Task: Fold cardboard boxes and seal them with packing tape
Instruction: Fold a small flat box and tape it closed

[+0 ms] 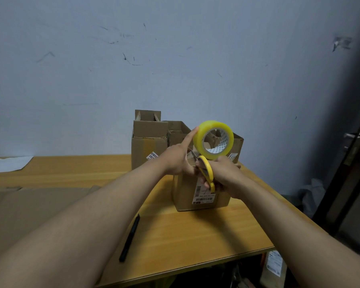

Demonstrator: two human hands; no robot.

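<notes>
Tape roll (213, 140) up above a small cardboard box (197, 190) near the right end of the wooden table (175, 231), pinned by the left hand (176, 161): index finger stretched along its left rim, remaining fingers curled below. Scissors (207, 173), yellow-handled, clamped in the right hand (223, 175), fingers closed through and around the loops, blades aimed up-left toward the underside of the roll. Blade tips mostly hidden between the hands; probably closing on a pulled strip, but no strip clearly visible.

More open boxes (150, 140) behind, flaps up, close to the wall. Black pen (130, 238) lying well apart on the tabletop, nearer the front edge; sheet of paper (9, 164) far left.

Risks from here: blades very close to the left thumb and palm, so a hurried snip could nick skin. Slack tape could curl back and stick to itself or to the roll once cut. Box unheld by either hand, so a tug on the tape could shift or tip it.
</notes>
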